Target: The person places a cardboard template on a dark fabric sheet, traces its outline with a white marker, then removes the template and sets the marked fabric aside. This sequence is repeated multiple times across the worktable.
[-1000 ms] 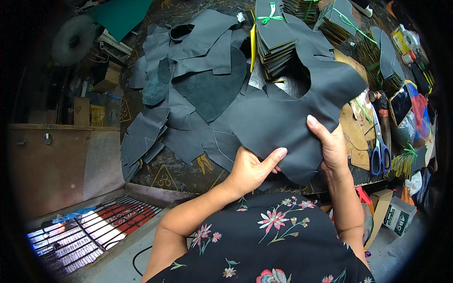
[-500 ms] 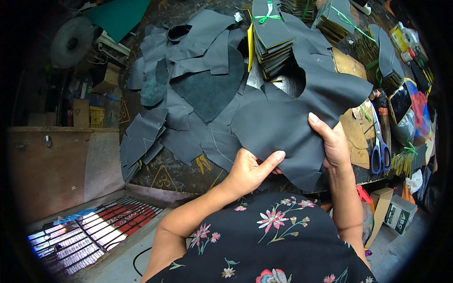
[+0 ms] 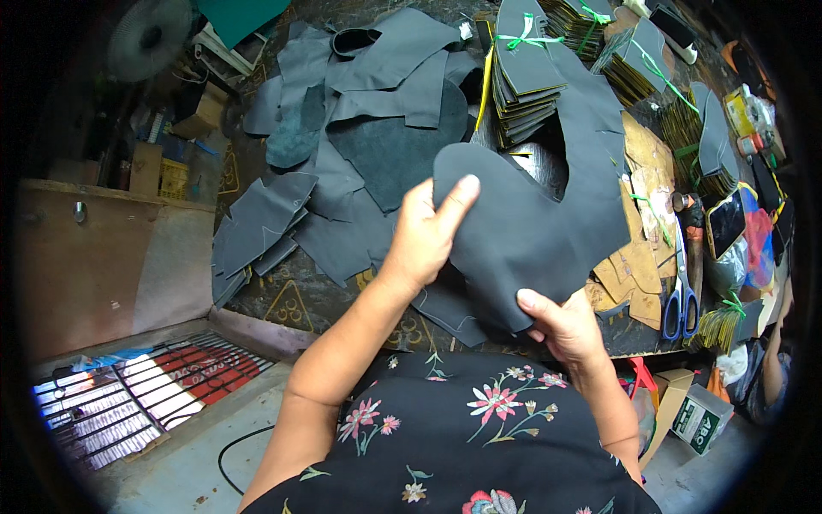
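Both hands hold a large, irregular piece of dark grey leather above the near edge of the table. My left hand pinches its rounded left lobe, thumb on top and fingers underneath. My right hand grips the lower edge the same way, close to my body. The piece stretches up to the far right, where it curves around a tied stack of cut grey pieces. To the left lie loose grey leather scraps, some with the rough side up. Smaller cut pieces with pale marked lines are piled at the left edge.
On the right are brown flat templates, blue-handled scissors, a hammer and a phone. More tied stacks stand at the far right. A box sits below the table. Left of the table is a barred opening.
My left hand has moved up and left to the rounded lobe. My right hand has come down to the near edge. The leather has been turned and pulled nearer, and the view has shifted.
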Action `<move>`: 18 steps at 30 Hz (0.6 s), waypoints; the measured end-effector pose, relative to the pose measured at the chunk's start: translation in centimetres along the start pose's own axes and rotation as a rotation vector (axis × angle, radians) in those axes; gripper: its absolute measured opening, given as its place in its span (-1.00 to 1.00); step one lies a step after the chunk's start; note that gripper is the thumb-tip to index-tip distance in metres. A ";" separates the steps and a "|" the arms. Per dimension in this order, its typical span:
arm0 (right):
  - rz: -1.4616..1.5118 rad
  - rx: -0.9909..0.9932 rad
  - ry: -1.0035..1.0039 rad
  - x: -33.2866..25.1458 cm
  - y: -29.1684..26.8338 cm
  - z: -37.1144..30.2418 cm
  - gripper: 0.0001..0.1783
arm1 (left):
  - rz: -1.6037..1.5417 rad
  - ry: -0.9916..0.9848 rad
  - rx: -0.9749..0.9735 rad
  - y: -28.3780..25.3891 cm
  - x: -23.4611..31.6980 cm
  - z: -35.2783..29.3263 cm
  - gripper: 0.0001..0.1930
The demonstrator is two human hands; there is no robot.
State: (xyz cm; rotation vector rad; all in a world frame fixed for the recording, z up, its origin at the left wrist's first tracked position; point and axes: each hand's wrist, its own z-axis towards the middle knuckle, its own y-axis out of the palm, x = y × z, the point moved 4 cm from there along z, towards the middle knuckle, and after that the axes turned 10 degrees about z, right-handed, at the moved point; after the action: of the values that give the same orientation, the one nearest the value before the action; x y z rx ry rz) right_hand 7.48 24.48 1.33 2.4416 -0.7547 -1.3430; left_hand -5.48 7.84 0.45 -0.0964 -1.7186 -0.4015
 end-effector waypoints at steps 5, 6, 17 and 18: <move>-0.109 0.046 0.061 0.6 0.6 -0.4 -0.69 | 0.294 0.013 0.046 -2.5 -1.0 0.9 -0.67; -0.079 0.027 0.072 0.8 0.7 -0.5 -0.70 | 0.291 -0.015 0.039 -2.6 -1.3 1.0 -0.68; -0.599 -0.256 0.108 -3.4 -3.9 -2.9 -0.76 | 0.308 -0.074 -0.030 -6.5 1.6 1.4 -0.42; -0.685 -0.174 0.047 -4.8 -4.9 -2.9 -0.77 | 0.338 -0.128 -0.012 -6.7 1.3 0.3 -0.30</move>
State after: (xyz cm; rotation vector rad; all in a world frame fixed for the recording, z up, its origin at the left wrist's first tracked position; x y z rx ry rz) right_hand 9.34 31.12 4.15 2.6735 0.2468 -1.4638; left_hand -7.91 1.47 0.31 -0.4226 -1.7849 -0.1570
